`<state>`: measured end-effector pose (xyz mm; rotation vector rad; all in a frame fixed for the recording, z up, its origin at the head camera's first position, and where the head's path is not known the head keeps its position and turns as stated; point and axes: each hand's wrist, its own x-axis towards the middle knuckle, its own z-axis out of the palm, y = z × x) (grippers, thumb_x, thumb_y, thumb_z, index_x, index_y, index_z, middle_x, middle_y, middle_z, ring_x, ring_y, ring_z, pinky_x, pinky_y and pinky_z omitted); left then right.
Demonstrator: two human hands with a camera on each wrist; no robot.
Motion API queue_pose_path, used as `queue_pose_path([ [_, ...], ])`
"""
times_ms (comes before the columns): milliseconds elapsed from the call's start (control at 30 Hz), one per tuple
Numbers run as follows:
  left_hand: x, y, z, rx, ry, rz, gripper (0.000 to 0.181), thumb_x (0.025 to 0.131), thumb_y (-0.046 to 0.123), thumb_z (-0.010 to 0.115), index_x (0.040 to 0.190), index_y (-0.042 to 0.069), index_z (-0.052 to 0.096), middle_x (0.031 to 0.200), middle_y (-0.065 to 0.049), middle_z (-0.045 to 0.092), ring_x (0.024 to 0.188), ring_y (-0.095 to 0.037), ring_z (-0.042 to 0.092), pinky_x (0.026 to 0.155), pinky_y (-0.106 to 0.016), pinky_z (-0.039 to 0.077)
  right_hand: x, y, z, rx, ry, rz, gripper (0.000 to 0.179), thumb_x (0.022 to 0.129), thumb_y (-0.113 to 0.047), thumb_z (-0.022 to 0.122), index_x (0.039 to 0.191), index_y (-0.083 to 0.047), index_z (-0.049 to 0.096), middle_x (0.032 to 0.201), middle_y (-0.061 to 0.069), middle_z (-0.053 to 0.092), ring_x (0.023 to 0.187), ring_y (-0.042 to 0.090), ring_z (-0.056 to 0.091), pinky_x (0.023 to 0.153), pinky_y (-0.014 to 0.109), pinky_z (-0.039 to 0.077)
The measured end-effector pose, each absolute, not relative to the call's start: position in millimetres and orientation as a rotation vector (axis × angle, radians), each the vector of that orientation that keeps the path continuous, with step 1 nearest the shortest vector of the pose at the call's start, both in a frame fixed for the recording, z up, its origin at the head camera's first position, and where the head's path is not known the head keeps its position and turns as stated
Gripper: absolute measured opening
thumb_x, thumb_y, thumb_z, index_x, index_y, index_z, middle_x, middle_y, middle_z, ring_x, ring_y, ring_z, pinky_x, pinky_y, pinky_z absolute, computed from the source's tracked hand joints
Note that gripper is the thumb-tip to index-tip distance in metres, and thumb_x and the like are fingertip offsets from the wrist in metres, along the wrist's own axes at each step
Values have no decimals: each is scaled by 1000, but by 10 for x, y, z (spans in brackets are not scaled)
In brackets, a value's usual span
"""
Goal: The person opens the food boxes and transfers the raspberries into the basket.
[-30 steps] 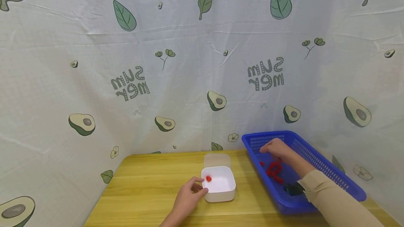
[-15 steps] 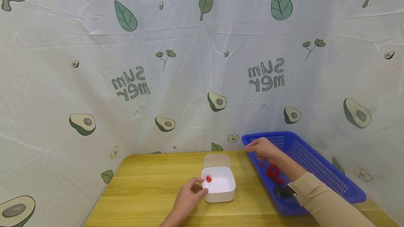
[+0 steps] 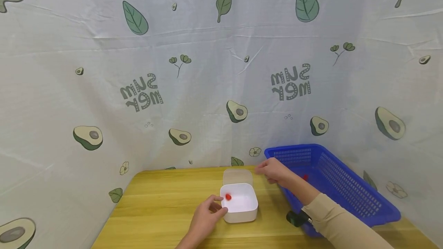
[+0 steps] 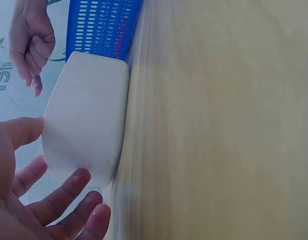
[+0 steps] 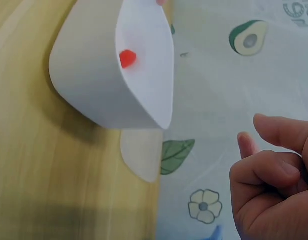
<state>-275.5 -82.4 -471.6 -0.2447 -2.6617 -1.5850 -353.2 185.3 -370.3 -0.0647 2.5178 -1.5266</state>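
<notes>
A white square box (image 3: 240, 216) stands on the table with its lid (image 3: 237, 176) folded back behind it. One small red piece (image 3: 228, 196) lies inside at the left, also seen in the right wrist view. My left hand (image 3: 206, 218) rests at the box's left side, with loosely spread fingers and fingertips at the rim and front corner. Above the table between basket and box is my right hand (image 3: 275, 171). In the right wrist view its lower fingers are curled, one fingertip (image 5: 245, 143) showing past them; I cannot tell whether it holds something small.
A blue plastic basket (image 3: 346, 181) with slotted walls stands at the right. Red pieces (image 3: 305, 177) in it are mostly hidden behind my right forearm. A black device (image 3: 294, 218) sits at my right wrist. A printed curtain (image 3: 207, 87) hangs behind the wooden table (image 3: 166, 203).
My right hand has come out of the blue basket and moved left, over its edge toward the white box. The left hand and the box have stayed in place.
</notes>
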Motion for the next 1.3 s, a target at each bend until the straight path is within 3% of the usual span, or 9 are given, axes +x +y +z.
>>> queue_pose_path([
  [400,-2743,-838,-4752,-232,-2653,-1590,33,87,37,78,115,21,69,90,5,67,86,-14,59,73,-32,48,-3492,1492,-3913,-69,2416,-1562,24,90,-8,71,109,7,70,55,-5,33,46,8,25,46,21,26],
  [733,-2761,-826,-4737,-243,-2661,-1600,34,88,37,77,116,21,68,91,5,68,86,-14,58,75,-34,48,-3407,1284,-4003,-85,2495,-1433,22,90,-14,74,107,-1,75,55,-3,36,46,12,29,48,22,31],
  [1200,-2767,-843,-4756,-284,-2650,-1581,35,89,32,76,118,15,68,89,6,68,85,-14,60,72,-31,47,-3380,1076,-4228,-104,2473,-1464,16,89,-9,73,102,1,76,55,-5,35,46,9,27,46,20,28],
  [1300,-2769,-841,-4748,-292,-2648,-1574,35,89,33,76,119,15,68,89,6,68,85,-14,60,73,-32,47,-3383,1040,-4257,-119,2487,-1447,16,90,-9,72,102,1,75,60,-3,43,45,8,28,46,20,29],
])
